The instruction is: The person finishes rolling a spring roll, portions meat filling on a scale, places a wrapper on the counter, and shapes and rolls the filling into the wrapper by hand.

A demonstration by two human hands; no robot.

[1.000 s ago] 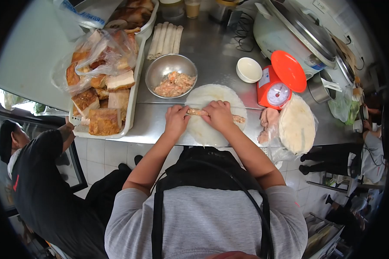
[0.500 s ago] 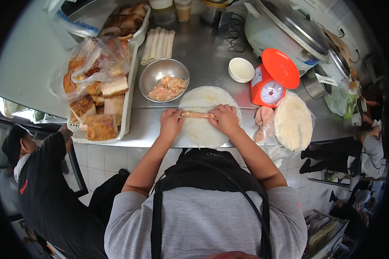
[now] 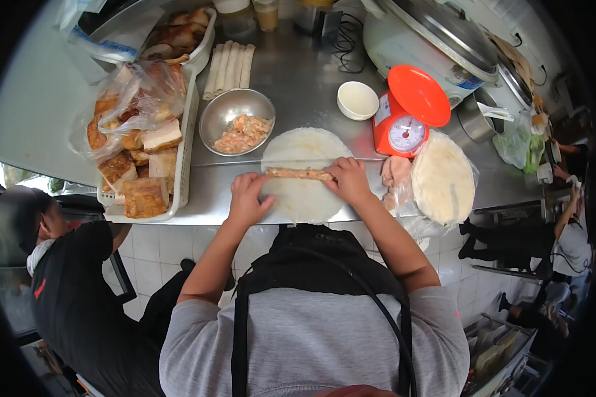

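A round, thin, pale wrapper [image 3: 304,205] lies on the steel counter in front of me, with a narrow strip of minced filling [image 3: 298,174] across its middle. My right hand [image 3: 351,180] holds the strip's right end between thumb and fingers. At the wrapper's left edge is my left hand [image 3: 248,197], its thumb apart from the fingers and nothing held; it sits just off the strip's left end. Behind the wrapper, a metal bowl [image 3: 210,126] contains loose minced filling [image 3: 245,134]. Several finished rolls [image 3: 229,69] lie side by side beyond the bowl.
A white crate [image 3: 187,152] with roasted meat chunks [image 3: 146,197] stands at left. To the right are a white bowl [image 3: 358,101], a red scale [image 3: 405,132], a pink cloth [image 3: 396,172] and stacked wrappers [image 3: 444,182]. A co-worker [image 3: 79,284] is close on my left.
My left hand has come off the left end of the filling strip, moving left and toward me, its thumb spreading. My right hand stays at the right end. The camera view has shifted slightly.
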